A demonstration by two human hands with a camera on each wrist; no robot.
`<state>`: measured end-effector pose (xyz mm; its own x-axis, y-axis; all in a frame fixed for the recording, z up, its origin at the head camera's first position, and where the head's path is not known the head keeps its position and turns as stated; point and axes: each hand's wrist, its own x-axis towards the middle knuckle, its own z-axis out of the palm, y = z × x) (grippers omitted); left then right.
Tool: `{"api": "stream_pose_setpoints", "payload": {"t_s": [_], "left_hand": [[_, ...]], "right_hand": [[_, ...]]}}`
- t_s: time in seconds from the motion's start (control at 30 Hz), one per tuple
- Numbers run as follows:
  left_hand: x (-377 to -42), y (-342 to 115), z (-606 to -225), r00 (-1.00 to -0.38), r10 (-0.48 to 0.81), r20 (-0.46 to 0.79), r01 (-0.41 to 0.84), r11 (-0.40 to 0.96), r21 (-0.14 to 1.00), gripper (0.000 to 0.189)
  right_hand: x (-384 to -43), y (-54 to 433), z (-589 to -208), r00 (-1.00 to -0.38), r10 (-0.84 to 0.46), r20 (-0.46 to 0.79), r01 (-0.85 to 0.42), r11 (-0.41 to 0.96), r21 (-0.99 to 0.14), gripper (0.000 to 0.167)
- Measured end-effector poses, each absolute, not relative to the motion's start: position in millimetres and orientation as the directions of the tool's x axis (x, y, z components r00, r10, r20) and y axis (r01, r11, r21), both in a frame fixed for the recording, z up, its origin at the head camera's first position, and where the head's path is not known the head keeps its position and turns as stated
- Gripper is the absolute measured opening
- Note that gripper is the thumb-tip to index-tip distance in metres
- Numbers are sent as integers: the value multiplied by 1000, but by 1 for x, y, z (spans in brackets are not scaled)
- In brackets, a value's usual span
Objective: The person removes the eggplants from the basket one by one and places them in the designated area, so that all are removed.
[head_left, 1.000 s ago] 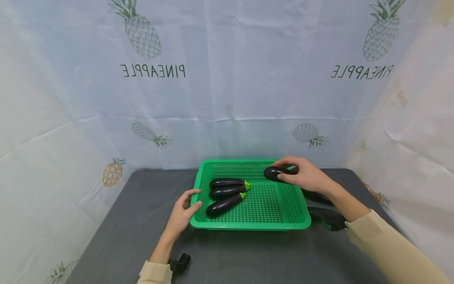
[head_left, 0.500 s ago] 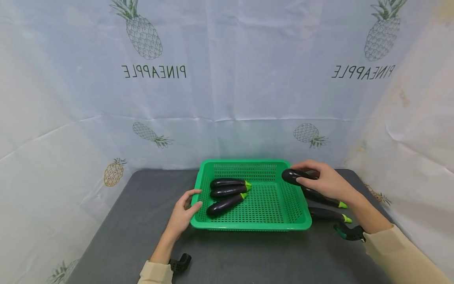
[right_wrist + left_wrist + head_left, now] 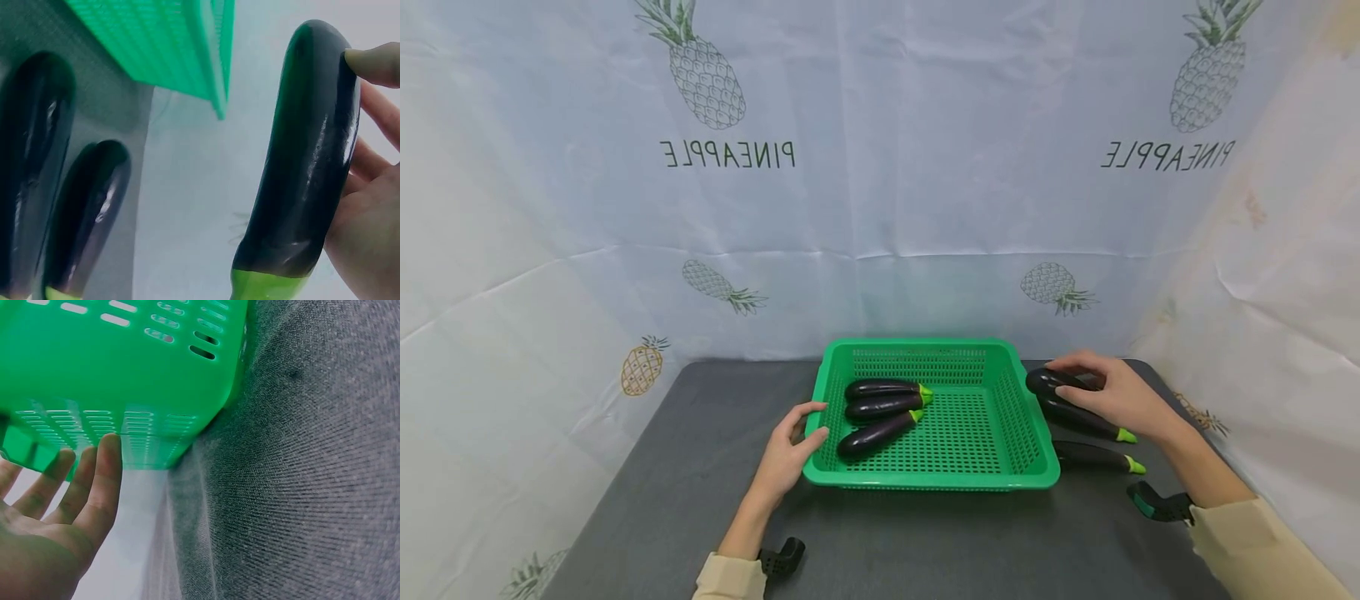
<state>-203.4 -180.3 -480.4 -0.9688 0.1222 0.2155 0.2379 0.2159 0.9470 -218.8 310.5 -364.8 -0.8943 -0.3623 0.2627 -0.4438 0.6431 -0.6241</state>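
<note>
My right hand (image 3: 1112,392) grips a dark eggplant (image 3: 1051,382) between thumb and fingers, just past the right rim of the green basket (image 3: 932,481). The right wrist view shows that eggplant (image 3: 306,150) whole, its green cap pointing down. Three more eggplants (image 3: 880,406) lie inside the basket at its left, green caps to the right. My left hand (image 3: 782,454) is at the basket's left rim, its fingers extended. In the left wrist view, its fingertips come up against the basket's perforated side (image 3: 112,394).
Two eggplants lie on the table right of the basket: one (image 3: 1082,418) just below the right hand, one (image 3: 1093,457) nearer the front. The basket stands on a dark grey tabletop (image 3: 925,546). A pineapple-print cloth (image 3: 887,192) hangs behind and at both sides.
My right hand has carried its eggplant from over the basket to the right and lower, past the rim. The two eggplants on the table have come into fuller view. The left hand stays put.
</note>
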Motion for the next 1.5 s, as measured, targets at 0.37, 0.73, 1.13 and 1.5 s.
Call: {"api": "stream_pose_setpoints", "payload": {"t_s": [0.37, 0.73, 1.13, 1.5], "left_hand": [[-204, -180, -482, -967, 121, 226, 248, 216, 944, 44], [-203, -180, -481, -968, 117, 224, 245, 221, 944, 43], [-202, -179, -480, -971, 111, 213, 233, 223, 947, 43], [-202, -180, -481, -969, 113, 220, 241, 226, 944, 42]], "right_hand": [[-224, 332, -388, -913, -330, 240, -406, 669, -622, 34], [-233, 342, -423, -917, -325, 231, -392, 633, -667, 34], [-235, 345, -444, -937, -307, 167, -330, 617, -715, 38], [-236, 343, -458, -946, -287, 150, -308, 654, -691, 35]]}}
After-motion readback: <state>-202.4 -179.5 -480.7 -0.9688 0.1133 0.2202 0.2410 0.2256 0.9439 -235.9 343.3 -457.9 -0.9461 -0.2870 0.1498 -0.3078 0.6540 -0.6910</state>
